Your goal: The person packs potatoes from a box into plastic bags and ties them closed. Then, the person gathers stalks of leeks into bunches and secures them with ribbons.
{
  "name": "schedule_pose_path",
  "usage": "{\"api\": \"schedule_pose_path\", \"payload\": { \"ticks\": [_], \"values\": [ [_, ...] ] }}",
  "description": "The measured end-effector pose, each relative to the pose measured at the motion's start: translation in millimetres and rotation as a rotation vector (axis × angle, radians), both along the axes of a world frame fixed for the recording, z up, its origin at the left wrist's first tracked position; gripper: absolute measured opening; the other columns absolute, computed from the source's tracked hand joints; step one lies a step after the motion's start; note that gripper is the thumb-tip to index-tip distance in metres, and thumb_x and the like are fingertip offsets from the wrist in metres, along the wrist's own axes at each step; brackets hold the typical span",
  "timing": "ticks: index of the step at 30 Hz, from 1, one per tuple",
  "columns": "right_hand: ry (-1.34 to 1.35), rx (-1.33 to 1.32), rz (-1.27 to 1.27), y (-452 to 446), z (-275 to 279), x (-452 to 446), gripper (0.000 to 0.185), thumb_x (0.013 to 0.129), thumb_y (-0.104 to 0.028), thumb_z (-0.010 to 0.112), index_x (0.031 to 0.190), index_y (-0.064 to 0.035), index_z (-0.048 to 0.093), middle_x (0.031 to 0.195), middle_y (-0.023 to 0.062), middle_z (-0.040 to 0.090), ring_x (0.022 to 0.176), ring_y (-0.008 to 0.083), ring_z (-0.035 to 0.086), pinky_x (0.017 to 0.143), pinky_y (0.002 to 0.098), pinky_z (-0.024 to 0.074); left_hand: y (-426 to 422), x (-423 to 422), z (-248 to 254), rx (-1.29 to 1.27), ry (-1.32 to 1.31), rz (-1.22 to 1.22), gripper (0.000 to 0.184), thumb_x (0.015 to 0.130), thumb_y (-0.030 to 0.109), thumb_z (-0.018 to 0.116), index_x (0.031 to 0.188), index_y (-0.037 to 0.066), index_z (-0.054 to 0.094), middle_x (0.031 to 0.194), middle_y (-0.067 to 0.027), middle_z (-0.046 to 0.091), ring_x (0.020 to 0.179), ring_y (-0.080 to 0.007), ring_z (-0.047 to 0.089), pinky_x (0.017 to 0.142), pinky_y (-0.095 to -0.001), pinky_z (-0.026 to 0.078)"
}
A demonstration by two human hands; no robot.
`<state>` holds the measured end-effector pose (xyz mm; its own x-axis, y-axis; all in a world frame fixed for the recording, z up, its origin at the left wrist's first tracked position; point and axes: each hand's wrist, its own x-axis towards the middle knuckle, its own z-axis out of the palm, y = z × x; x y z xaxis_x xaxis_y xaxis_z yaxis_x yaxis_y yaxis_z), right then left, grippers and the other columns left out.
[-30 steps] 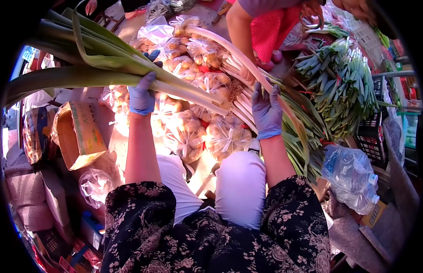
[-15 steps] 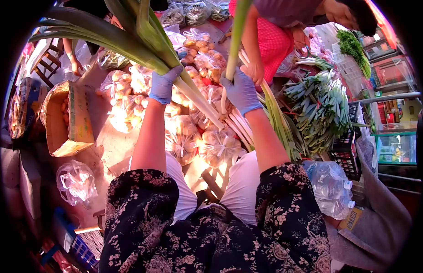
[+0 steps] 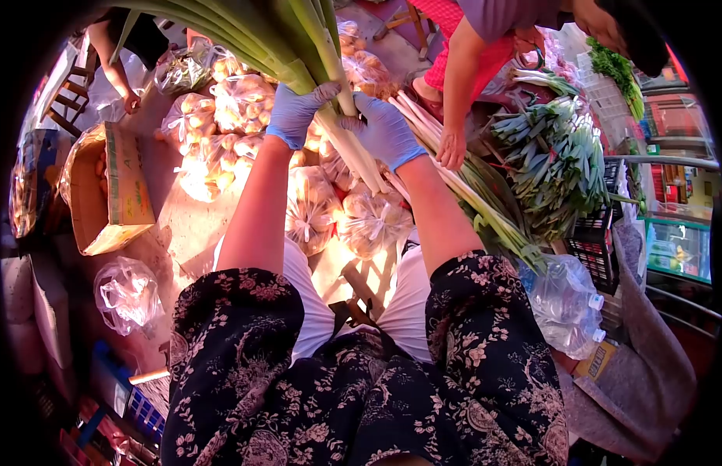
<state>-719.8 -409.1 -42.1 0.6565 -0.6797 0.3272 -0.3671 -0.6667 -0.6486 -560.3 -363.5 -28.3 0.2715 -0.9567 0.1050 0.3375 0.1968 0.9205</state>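
Both my hands wear blue-violet gloves and are close together in front of me. My left hand (image 3: 297,116) is wrapped round a bunch of long green onions (image 3: 347,151), white ends pointing down towards me and thick green leaves rising past the top edge. My right hand (image 3: 386,132) is closed at the right side of the bunch, on a single green onion (image 3: 341,74) laid against the others. Its fingertips are partly hidden. More green onions (image 3: 454,179) lie in a pile right of my right hand.
Clear bags of round, tan produce (image 3: 374,225) lie before my knees. A co-worker's hand (image 3: 452,147) hangs over the pile. Bundled leafy greens (image 3: 551,167) lie right, near a black crate (image 3: 594,252) and wrapped bottles (image 3: 563,303). A cardboard box (image 3: 128,182) stands left.
My right hand has moved left with its green onion, bringing it against the bunch in my left hand. My left hand has shifted slightly up and right. The co-worker's hand has moved lower.
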Motion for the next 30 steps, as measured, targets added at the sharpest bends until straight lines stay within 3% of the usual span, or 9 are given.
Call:
{"api": "schedule_pose_path", "payload": {
  "ticks": [7, 10, 14, 16, 18, 20, 24, 28, 30],
  "values": [
    [-0.019, 0.013, -0.071, 9, -3, 4, 0.022, 0.075, -0.018, 0.062, 0.089, -0.0046, 0.052, 0.075, 0.0183, 0.058, 0.070, 0.0368, 0.057, 0.060, 0.0417, 0.0451, -4, -17, 6, 0.073, -0.097, -0.031, 0.048, 0.065, 0.014, 0.075, 0.106, 0.003, 0.053, 0.096, -0.0031, 0.058, 0.090, -0.0144, 0.054, 0.081, -0.0285, 0.042],
    [0.053, -0.078, -0.145, 23, 2, 9, 0.019, 0.077, -0.016, 0.056, 0.089, -0.0026, 0.050, 0.078, 0.0198, 0.058, 0.072, 0.0348, 0.059, 0.062, 0.0422, 0.0481, -8, -26, 2, 0.054, -0.142, 0.035, 0.041, 0.066, 0.009, 0.075, 0.100, 0.001, 0.055, 0.090, -0.0054, 0.060, 0.079, -0.0146, 0.057, 0.071, -0.0260, 0.046],
    [0.047, -0.003, -0.224, 26, -9, 16, 0.015, 0.077, -0.010, 0.051, 0.088, 0.0000, 0.050, 0.078, 0.0209, 0.058, 0.071, 0.0337, 0.060, 0.063, 0.0417, 0.0494, -14, -28, -12, 0.011, -0.226, 0.169, 0.040, 0.067, 0.007, 0.073, 0.102, 0.001, 0.055, 0.093, -0.0052, 0.060, 0.080, -0.0136, 0.056, 0.071, -0.0257, 0.045],
    [0.043, 0.032, -0.183, 20, -16, 18, 0.017, 0.077, -0.013, 0.050, 0.088, 0.0005, 0.052, 0.082, 0.0206, 0.059, 0.074, 0.0343, 0.060, 0.064, 0.0410, 0.0496, -12, -36, 2, -0.001, -0.262, 0.200, 0.042, 0.066, 0.007, 0.074, 0.102, -0.001, 0.054, 0.093, -0.0049, 0.059, 0.081, -0.0130, 0.055, 0.072, -0.0261, 0.045],
    [0.269, 0.035, -0.091, 16, 21, -3, 0.022, 0.078, -0.021, 0.055, 0.088, -0.0010, 0.055, 0.080, 0.0186, 0.061, 0.075, 0.0322, 0.060, 0.064, 0.0395, 0.0487, -18, -29, -14, 0.020, -0.337, 0.283, 0.043, 0.066, 0.006, 0.073, 0.103, -0.001, 0.053, 0.093, -0.0056, 0.059, 0.082, -0.0132, 0.055, 0.073, -0.0259, 0.045],
    [0.291, -0.085, -0.069, -1, 41, -31, 0.030, 0.078, -0.029, 0.057, 0.091, -0.0023, 0.058, 0.083, 0.0199, 0.061, 0.079, 0.0321, 0.060, 0.068, 0.0385, 0.0484, -19, -35, -10, 0.032, -0.299, 0.261, 0.041, 0.068, 0.004, 0.071, 0.104, -0.001, 0.053, 0.095, -0.0062, 0.058, 0.084, -0.0134, 0.054, 0.075, -0.0262, 0.044],
    [0.009, -0.011, -0.204, -53, 44, -123, 0.023, 0.083, -0.024, 0.055, 0.092, -0.0032, 0.059, 0.082, 0.0148, 0.063, 0.075, 0.0242, 0.062, 0.067, 0.0308, 0.0480, -22, -51, -6, -0.035, -0.289, 0.197, 0.049, 0.074, 0.006, 0.064, 0.117, -0.001, 0.043, 0.110, -0.0122, 0.056, 0.095, -0.0154, 0.053, 0.087, -0.0284, 0.040],
    [-0.533, 0.740, -0.567, -67, -41, -207, 0.020, 0.088, -0.019, 0.050, 0.095, -0.0023, 0.057, 0.082, 0.0031, 0.062, 0.073, 0.0140, 0.060, 0.062, 0.0256, 0.0488, -30, -67, -6, -0.066, -0.170, 0.195, 0.053, 0.073, 0.004, 0.065, 0.120, 0.001, 0.040, 0.110, -0.0123, 0.055, 0.096, -0.0167, 0.053, 0.087, -0.0296, 0.041],
    [-0.749, 1.196, -0.808, -62, -141, -251, 0.021, 0.087, -0.019, 0.048, 0.100, -0.0050, 0.055, 0.087, 0.0091, 0.062, 0.074, 0.0212, 0.060, 0.064, 0.0330, 0.0505, -31, -74, -7, -0.064, -0.124, 0.197, 0.054, 0.073, 0.002, 0.064, 0.120, 0.001, 0.039, 0.109, -0.0123, 0.054, 0.097, -0.0170, 0.053, 0.087, -0.0302, 0.041]
  ]
}}
